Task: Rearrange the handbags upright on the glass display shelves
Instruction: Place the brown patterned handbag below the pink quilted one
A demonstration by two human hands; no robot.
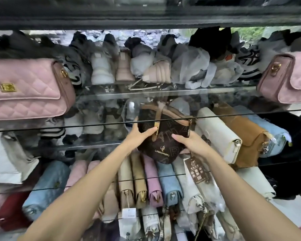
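Both hands grip one item. Left hand point(140, 134) holds the left edge of the brown monogram handbag point(161, 136), thumb across the front panel and fingers curled behind. Right hand point(189, 141) holds the lower right edge, fingers wrapped under the corner beside the hanging paper tag point(197, 171). The handbag sits between the hands, tilted, its tan strap point(161, 112) pointing up and away, at the level of the middle glass shelf point(94, 125).

Handling assessment: the body appears to be soft coated fabric with a rounded base, so it will probably sag and not stand unaided. It looks light. The surface may be slightly slick; the metal strap fittings could scratch glass.

Recommended grip: both side edges, as at present, with support beneath the base. Avoid lifting by the strap alone.

Right of the right hand, a cream bag point(219, 134) and a tan suede bag point(241, 136) stand edge-on; these could brace the handbag upright.
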